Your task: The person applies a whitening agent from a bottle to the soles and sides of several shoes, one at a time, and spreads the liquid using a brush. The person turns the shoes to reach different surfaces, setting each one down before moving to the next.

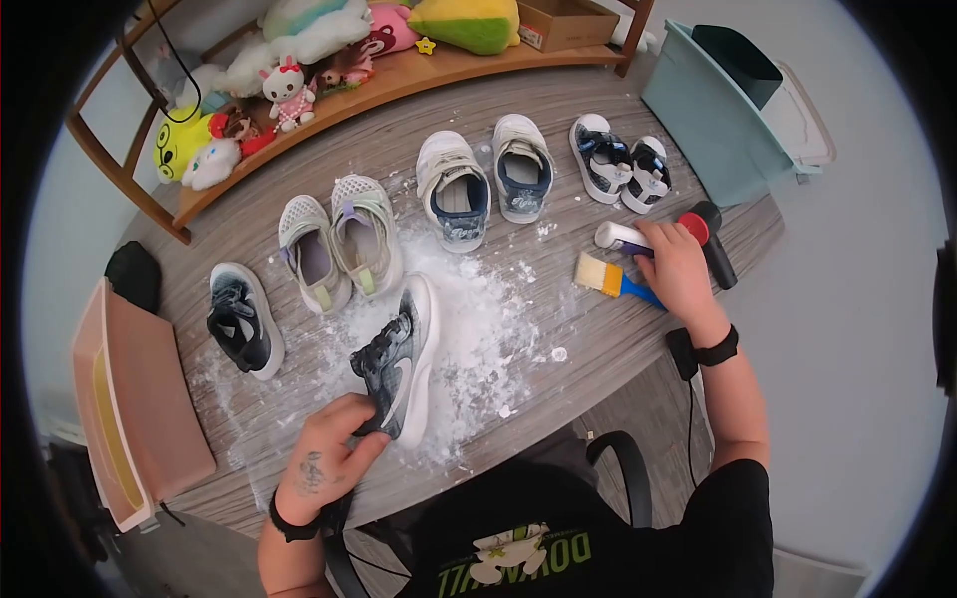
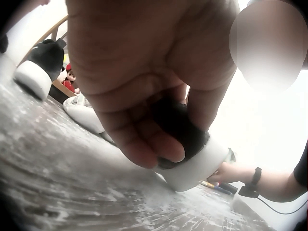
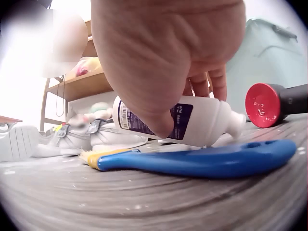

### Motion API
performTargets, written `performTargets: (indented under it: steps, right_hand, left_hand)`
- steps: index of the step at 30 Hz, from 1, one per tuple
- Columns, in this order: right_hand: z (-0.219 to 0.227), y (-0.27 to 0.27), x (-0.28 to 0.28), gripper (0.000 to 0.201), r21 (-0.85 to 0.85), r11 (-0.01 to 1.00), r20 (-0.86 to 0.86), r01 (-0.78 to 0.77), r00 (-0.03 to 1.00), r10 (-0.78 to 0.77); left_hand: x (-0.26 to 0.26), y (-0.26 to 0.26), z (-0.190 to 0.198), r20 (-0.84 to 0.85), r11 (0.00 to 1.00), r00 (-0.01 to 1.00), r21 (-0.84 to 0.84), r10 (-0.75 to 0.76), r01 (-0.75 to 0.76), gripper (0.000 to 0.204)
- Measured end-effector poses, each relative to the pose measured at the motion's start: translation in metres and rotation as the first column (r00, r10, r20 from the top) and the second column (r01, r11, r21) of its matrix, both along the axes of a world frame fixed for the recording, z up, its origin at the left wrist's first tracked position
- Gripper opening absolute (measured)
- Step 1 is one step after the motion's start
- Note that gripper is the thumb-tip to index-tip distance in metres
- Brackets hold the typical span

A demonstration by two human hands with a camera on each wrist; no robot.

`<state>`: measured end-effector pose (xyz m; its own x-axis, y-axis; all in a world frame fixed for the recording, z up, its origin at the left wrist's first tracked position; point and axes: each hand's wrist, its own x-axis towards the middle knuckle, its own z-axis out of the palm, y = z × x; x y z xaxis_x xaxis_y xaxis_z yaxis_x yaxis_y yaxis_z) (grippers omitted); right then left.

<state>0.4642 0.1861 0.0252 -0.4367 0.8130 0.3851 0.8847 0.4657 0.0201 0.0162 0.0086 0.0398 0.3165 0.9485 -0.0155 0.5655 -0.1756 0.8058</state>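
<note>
Nearest, the person's left hand (image 1: pixel 324 453) has a narrow grip on the heel of a dark grey sneaker (image 1: pixel 401 374), tilted above the powder-dusted table (image 1: pixel 598 361), its white sole facing right. The right hand (image 1: pixel 680 267) grips a white bottle (image 1: pixel 613 237) lying on its side, thumb against the label; a blue-handled paintbrush (image 1: pixel 599 274) lies just beside it, and a black-and-red hair dryer (image 1: pixel 724 263) near. Farther off stand another dark sneaker (image 1: pixel 267 324) and three pairs of shoes (image 1: pixel 369 239). Beyond them, a wooden shelf (image 1: pixel 419 84) bears plush toys (image 1: pixel 289 98).
</note>
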Motion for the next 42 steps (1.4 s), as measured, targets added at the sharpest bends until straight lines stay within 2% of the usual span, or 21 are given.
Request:
performTargets:
  steps: [3,6,9,15,18,21,23,28,32,33,35,37,39,42]
  right_hand:
    - [-0.001,0.002,0.001,0.048,-0.026,0.999,-0.008,0.02,1.0,-0.02]
    - [-0.006,0.003,0.007,0.051,0.027,0.999,-0.072,0.033,0.997,-0.031]
    - [-0.007,0.001,0.011,0.053,0.007,0.996,-0.14,0.084,0.987,-0.082]
    - [0.002,-0.019,0.001,0.05,0.161,0.983,-0.153,0.086,0.986,-0.061]
    - [-0.001,-0.032,0.002,0.047,0.123,0.989,-0.128,0.077,0.99,-0.062]
    - [-0.006,-0.049,0.001,0.043,-0.057,0.993,-0.065,0.101,0.992,-0.105]
    - [-0.008,-0.055,-0.001,0.039,-0.071,0.991,-0.059,0.115,0.991,-0.12]
    - [-0.024,-0.056,0.007,0.031,-0.092,0.985,-0.066,0.143,0.987,-0.149]
    - [-0.017,-0.065,0.002,0.022,-0.131,0.985,-0.059,0.108,0.991,-0.117]
    - [-0.014,-0.069,-0.003,0.019,-0.185,0.972,-0.112,0.143,0.98,-0.166]
    - [-0.008,-0.08,-0.015,0.014,-0.299,0.933,-0.208,0.201,0.94,-0.269]
    - [-0.003,-0.085,-0.023,0.014,-0.436,0.895,-0.409,0.097,0.865,-0.292]
    - [-0.003,-0.087,-0.029,0.012,-0.527,0.848,-0.607,-0.052,0.722,-0.333]
    - [0.022,-0.083,-0.068,0.013,-0.509,0.764,-0.842,-0.397,0.416,-0.345]
  left_hand:
    - [0.002,-0.002,0.004,-0.022,1.0,1.0,0.002,0.005,-0.005,0.023]
    - [0.003,-0.001,0.005,-0.019,1.0,1.0,0.009,0.001,-0.001,0.023]
    - [0.002,0.0,0.003,-0.002,1.0,1.0,0.009,-0.012,0.012,0.024]
    - [0.0,0.0,0.001,0.007,1.0,1.0,0.01,-0.003,0.003,0.023]
    - [-0.003,-0.002,-0.002,0.023,1.0,1.0,0.001,0.008,-0.008,0.023]
    - [-0.005,-0.005,-0.005,0.034,1.0,0.999,-0.004,0.03,-0.03,0.022]
    - [-0.005,-0.008,-0.007,0.071,0.997,0.995,-0.031,0.069,-0.067,0.022]
    - [-0.011,-0.011,-0.016,0.126,0.999,0.992,0.029,0.027,-0.031,0.022]
    - [-0.014,-0.014,-0.021,0.161,0.997,0.987,0.072,0.003,-0.015,0.021]
    - [-0.015,-0.013,-0.021,0.158,0.997,0.987,0.079,-0.01,-0.003,0.021]
    - [-0.019,-0.011,-0.022,0.15,0.996,0.988,0.089,-0.034,0.02,0.022]
    - [-0.02,-0.011,-0.024,0.171,0.996,0.985,0.086,-0.03,0.015,0.022]
    - [-0.02,-0.011,-0.025,0.184,0.997,0.982,0.079,-0.028,0.013,0.022]
    - [-0.02,-0.012,-0.026,0.194,0.998,0.981,0.069,-0.02,0.007,0.023]
